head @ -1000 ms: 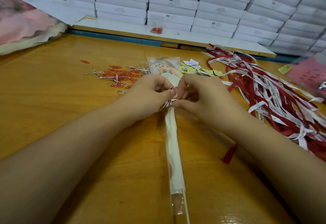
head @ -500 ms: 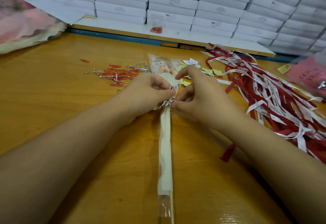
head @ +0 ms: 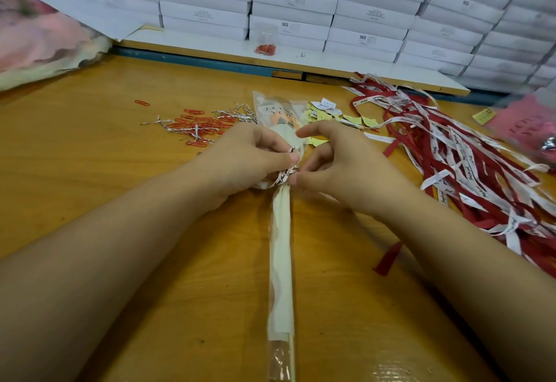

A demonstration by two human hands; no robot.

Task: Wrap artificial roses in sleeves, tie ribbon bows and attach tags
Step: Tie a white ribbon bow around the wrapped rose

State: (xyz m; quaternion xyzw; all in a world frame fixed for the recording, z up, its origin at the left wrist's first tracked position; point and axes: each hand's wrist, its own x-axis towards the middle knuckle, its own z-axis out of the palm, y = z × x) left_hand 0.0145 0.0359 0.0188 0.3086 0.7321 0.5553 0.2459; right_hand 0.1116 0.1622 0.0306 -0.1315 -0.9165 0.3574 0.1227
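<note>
Lying lengthwise on the wooden table (head: 90,186), the sleeved rose (head: 281,261) had its bloom end pointing away from the person and its clear-wrapped stem running back between the forearms. Both hands met at the neck of the sleeve, just under the bloom. The left hand (head: 249,158) had its fingers curled, with the thumb and a finger pinching a loop of the printed ribbon (head: 284,175). The right hand (head: 340,167) pinched the ribbon from the other side between thumb and a bent finger, while its forefinger stood out straight and held nothing. The bow appeared to be half formed and not yet drawn tight. The piece probably weighed very little: thin film, a paper liner and a slim stem that would flex if lifted by one end. The film looked slick, so the ribbon could slide along it unless the neck was kept bunched. The best hold seemed to be at that gathered neck, not on the bloom, which could crush. The ribbon looked limp and narrow, suited to fingertip pinches close to the knot. Loose ribbons (head: 466,164) lay heaped to the right, small tags (head: 355,118) just beyond the hands, and paper clips (head: 198,122) with silver twist ties (head: 234,115) to the left.
</note>
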